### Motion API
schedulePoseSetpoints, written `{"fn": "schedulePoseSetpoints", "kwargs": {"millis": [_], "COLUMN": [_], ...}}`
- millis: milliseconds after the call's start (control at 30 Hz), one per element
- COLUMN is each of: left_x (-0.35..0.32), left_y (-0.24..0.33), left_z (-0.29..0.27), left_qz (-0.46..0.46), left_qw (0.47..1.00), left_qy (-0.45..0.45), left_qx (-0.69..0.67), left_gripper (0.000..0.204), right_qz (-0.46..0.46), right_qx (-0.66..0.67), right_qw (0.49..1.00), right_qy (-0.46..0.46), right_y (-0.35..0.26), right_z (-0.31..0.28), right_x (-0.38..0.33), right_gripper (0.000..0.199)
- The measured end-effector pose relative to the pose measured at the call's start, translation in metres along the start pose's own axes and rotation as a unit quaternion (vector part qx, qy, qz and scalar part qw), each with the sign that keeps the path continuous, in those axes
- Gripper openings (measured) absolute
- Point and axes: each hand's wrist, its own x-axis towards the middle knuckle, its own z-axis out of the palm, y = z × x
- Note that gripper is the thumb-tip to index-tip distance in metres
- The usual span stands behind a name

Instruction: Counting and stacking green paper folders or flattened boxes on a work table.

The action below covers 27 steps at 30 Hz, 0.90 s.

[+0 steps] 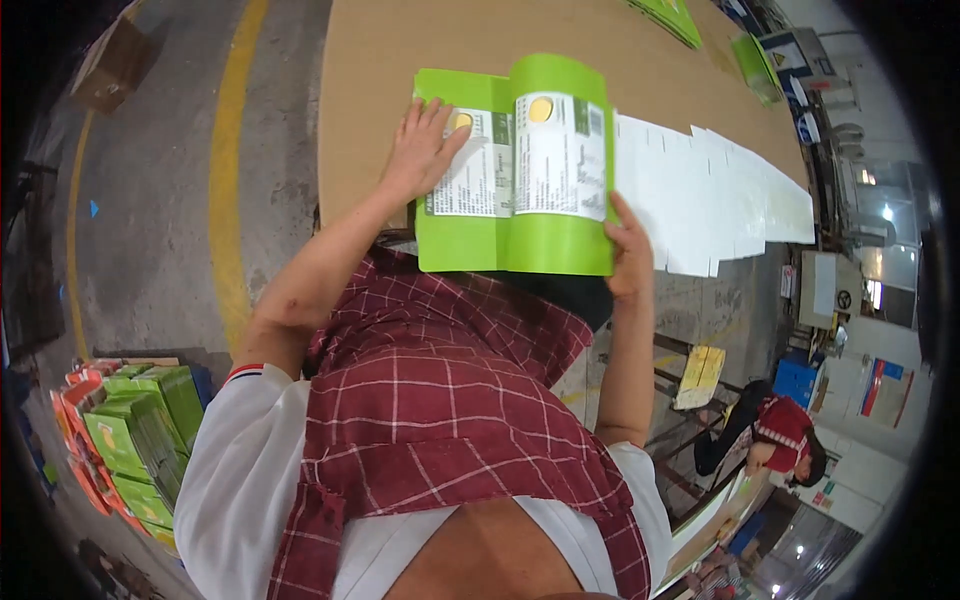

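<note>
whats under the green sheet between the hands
Brown tabletop shows beyond the far edge of the green sheet, and white sheets show at its right edge. The part directly beneath is covered, so whether the white sheets continue under it cannot be told.

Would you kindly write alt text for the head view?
A person's left hand lies on a creased, printed green sheet, and the right hand holds its right edge. Overlapping white sheets lie on the brown table to the right.

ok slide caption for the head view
Left hand resting on a bright-green folded sheet with white printed panels, right hand gripping its edge
</note>
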Motion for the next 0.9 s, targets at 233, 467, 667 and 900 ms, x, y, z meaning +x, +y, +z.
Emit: {"fn": "schedulePoseSetpoints", "kwargs": {"millis": [233,467,667,900], "left_x": [-0.001,-0.017,-0.015,-0.012], "left_y": [-0.002,0.023,0.017,0.006], "left_z": [0.009,0.008,0.003,0.005], "left_qz": [-0.107,-0.030,-0.014,-0.010], "left_qw": [0.978,0.994,0.995,0.992], "left_qy": [0.039,-0.016,-0.055,-0.052], "left_qx": [-0.172,0.102,0.088,0.117], "left_gripper": [0.066,0.072,0.070,0.070], "right_qz": [0.065,0.201,-0.253,-0.069], "right_qx": [-0.150,-0.359,-0.424,-0.109], "right_qw": [0.983,0.901,0.869,0.963], "right_qy": [-0.083,-0.139,-0.025,-0.237], "right_y": [0.038,-0.005,0.055,0.000], "right_z": [0.040,0.048,-0.081,0.060], "right_x": [0.005,-0.008,0.099,0.089], "right_gripper": [0.046,0.039,0.047,0.054]}}
